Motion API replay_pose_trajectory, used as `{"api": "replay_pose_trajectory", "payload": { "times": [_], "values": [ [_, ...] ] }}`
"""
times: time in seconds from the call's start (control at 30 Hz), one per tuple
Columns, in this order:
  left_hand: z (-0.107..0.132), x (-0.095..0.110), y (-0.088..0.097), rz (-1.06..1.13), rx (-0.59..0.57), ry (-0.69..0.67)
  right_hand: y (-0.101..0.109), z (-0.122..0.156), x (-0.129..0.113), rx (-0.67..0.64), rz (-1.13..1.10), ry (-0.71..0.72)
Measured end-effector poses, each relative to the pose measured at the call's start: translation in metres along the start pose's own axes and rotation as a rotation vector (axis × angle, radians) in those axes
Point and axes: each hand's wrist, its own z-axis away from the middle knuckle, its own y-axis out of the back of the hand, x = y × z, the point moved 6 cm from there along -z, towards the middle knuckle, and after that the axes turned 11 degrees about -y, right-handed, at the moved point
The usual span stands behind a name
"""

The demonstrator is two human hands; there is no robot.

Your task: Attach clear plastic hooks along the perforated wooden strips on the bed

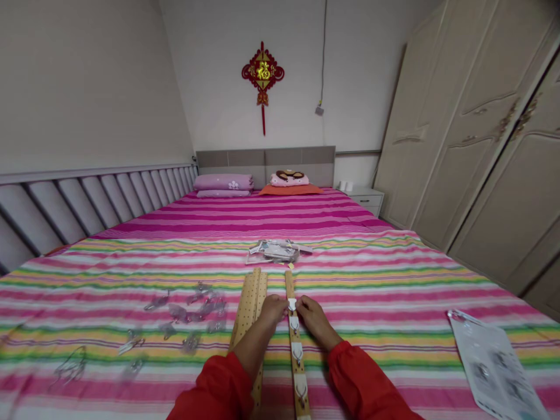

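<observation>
A narrow wooden strip (289, 284) lies lengthwise on the striped bed, with several white-backed metal hooks (297, 352) in a row along it. At the farthest white hook (292, 302), my left hand (273, 309) closes its fingers on the left edge. From the other side, my right hand (313, 316) pinches the same hook's right edge. To the left of the strip, close by my left forearm, are wider wooden boards with small holes (246, 303). My forearms, in red sleeves, cover part of these boards.
Several small clear-plastic packets (188, 314) are scattered on the left. A pile of plastic packaging (277, 251) lies beyond the strip, and a blister pack with hooks (496, 361) is at the right. Folded bedding (224, 183) sits by the headboard (301, 160); wardrobes (464, 128) stand at right.
</observation>
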Motion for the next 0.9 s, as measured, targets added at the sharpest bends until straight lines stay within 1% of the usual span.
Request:
{"api": "replay_pose_trajectory", "payload": {
  "times": [0.27,0.63,0.73,0.9],
  "values": [
    [-0.007,-0.007,0.0,-0.043,-0.012,0.021,-0.003,-0.006,0.008,0.012,0.089,0.003],
    [-0.01,-0.016,-0.001,-0.158,-0.039,0.065,-0.004,-0.004,0.006,0.028,0.15,-0.002],
    [-0.011,-0.016,-0.001,-0.162,-0.026,0.063,-0.005,-0.004,0.006,0.024,0.159,-0.005],
    [-0.014,-0.016,0.0,-0.15,0.028,0.036,-0.005,-0.005,0.01,0.034,0.163,-0.021]
  ]
}}
